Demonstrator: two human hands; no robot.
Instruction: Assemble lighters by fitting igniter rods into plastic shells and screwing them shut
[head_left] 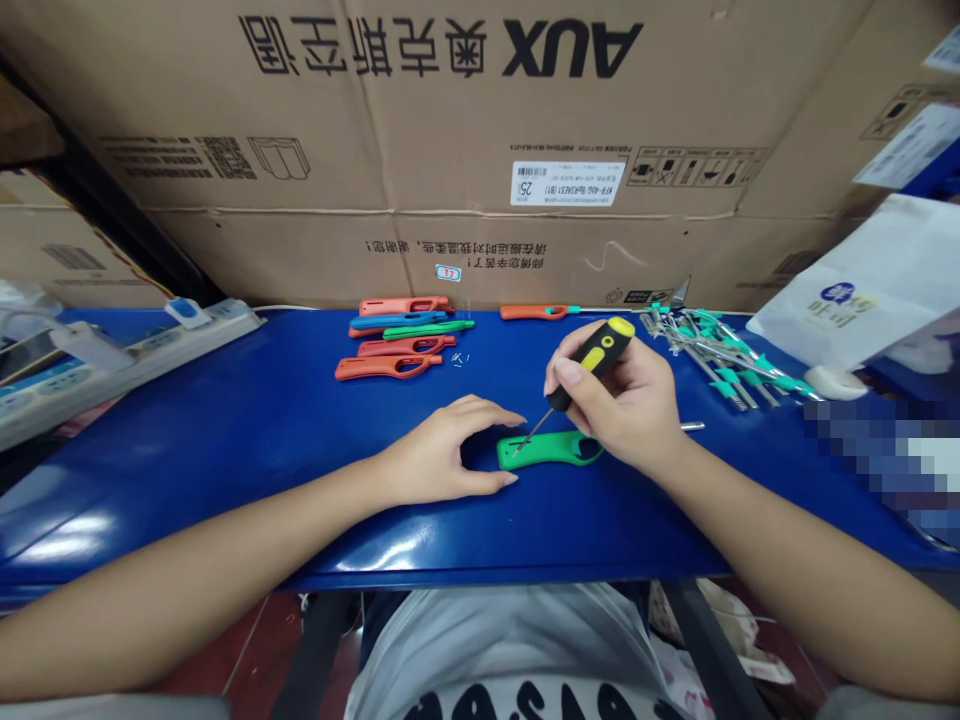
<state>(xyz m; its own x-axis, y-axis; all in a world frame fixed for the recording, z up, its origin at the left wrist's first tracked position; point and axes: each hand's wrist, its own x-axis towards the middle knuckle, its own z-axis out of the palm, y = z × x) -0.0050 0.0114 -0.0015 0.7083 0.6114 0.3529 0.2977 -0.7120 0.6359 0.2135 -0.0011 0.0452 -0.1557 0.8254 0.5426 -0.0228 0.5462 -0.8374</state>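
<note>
In my right hand (pixel 626 400) is a screwdriver (pixel 592 362) with a black and yellow handle, its thin shaft slanting down to the left. The tip meets or hovers just over the wide end of a green lighter (pixel 536 451) lying flat on the blue table; I cannot tell if they touch. The lighter's metal tube pokes out to the right beyond my wrist, its middle hidden by my hand. To the left of the wide end, my left hand (pixel 450 450) rests with thumb and fingers spread apart, holding nothing.
Several red, blue and green lighter handles (pixel 390 367) lie at the back left. An orange lighter (pixel 532 312) is by the large cardboard box (pixel 450 180). Metal tubes with teal parts (pixel 720 350) are piled back right, near a white bag (pixel 862 280). A power strip (pixel 135 365) sits left.
</note>
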